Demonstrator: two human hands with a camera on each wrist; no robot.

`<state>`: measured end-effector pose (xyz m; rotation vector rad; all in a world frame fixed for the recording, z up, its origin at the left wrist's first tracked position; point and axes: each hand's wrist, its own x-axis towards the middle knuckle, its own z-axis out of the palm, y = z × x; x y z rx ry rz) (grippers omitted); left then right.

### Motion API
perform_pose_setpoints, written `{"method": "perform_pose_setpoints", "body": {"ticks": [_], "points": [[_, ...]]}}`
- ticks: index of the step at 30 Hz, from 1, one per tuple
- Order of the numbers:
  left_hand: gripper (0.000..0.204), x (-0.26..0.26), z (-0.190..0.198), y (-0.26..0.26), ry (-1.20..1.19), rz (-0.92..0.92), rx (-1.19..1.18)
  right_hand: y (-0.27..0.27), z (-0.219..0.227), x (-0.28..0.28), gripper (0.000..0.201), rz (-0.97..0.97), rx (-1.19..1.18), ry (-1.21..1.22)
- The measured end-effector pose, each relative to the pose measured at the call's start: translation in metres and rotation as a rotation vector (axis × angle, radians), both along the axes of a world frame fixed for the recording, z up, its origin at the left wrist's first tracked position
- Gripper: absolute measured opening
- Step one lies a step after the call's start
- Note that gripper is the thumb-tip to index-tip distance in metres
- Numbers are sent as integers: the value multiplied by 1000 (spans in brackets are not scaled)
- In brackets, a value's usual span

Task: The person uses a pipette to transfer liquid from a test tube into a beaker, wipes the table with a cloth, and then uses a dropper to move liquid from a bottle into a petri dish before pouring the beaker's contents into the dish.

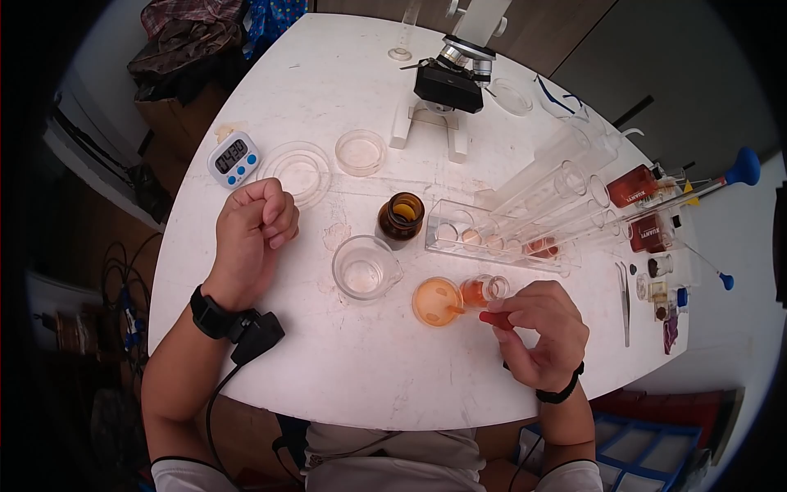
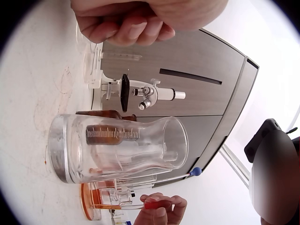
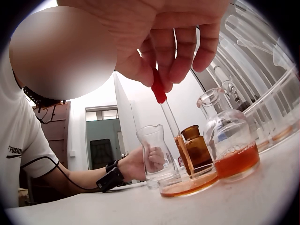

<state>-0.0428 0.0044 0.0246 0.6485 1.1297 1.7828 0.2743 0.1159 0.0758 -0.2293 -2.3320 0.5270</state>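
My right hand (image 1: 543,334) pinches the red rubber bulb (image 3: 159,87) of a glass dropper (image 3: 171,119). Orange liquid stands in the lower part of the tube, and its tip reaches down into a small petri dish (image 1: 425,319) holding orange liquid. Just beyond that dish is a clear glass bottle (image 3: 231,136), partly filled with the same colour. On the left, my left hand (image 1: 252,231) is curled with nothing in it, near the clear lids and dishes. A clear glass beaker (image 1: 362,269) stands between the hands, with an open brown bottle (image 1: 401,220) behind it.
A rack (image 1: 500,254) of large glass test tubes leans across the right side. Behind stands a microscope (image 1: 449,86). A timer (image 1: 233,159) lies at the left edge. Tweezers (image 1: 625,303) and several small bottles lie far right. A cable (image 1: 215,410) hangs from my left wrist.
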Motion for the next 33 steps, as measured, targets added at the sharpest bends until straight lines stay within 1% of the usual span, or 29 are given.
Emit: {"method": "perform_pose_setpoints", "body": {"ticks": [1,3,4,6,7,9,11,13,17,23,33], "points": [[22,0,0,0,-16,6,5,0,-1,2,32,0,1,0],[22,0,0,0,-16,7,7,0,-4,7,34,-34,-24,123],[22,1,0,0,-16,7,7,0,-3,10,34,-34,-24,123],[22,0,-1,0,-18,5,10,3,-3,17,34,-52,39,215],[22,0,-1,0,-20,4,12,4,-3,19,34,-52,39,216],[23,-1,-1,0,-3,-8,8,8,-5,22,34,-74,43,385],[24,-1,-1,-1,14,-20,4,11,-5,27,31,-96,65,388],[23,-1,-1,0,17,1,-4,13,-4,27,31,-157,26,477],[23,0,0,0,20,12,-8,14,-4,30,30,-206,-11,452],[22,0,0,0,32,27,4,12,-5,27,29,-186,-58,391],[19,0,-2,1,37,38,20,16,-4,26,27,-165,18,364]]}}
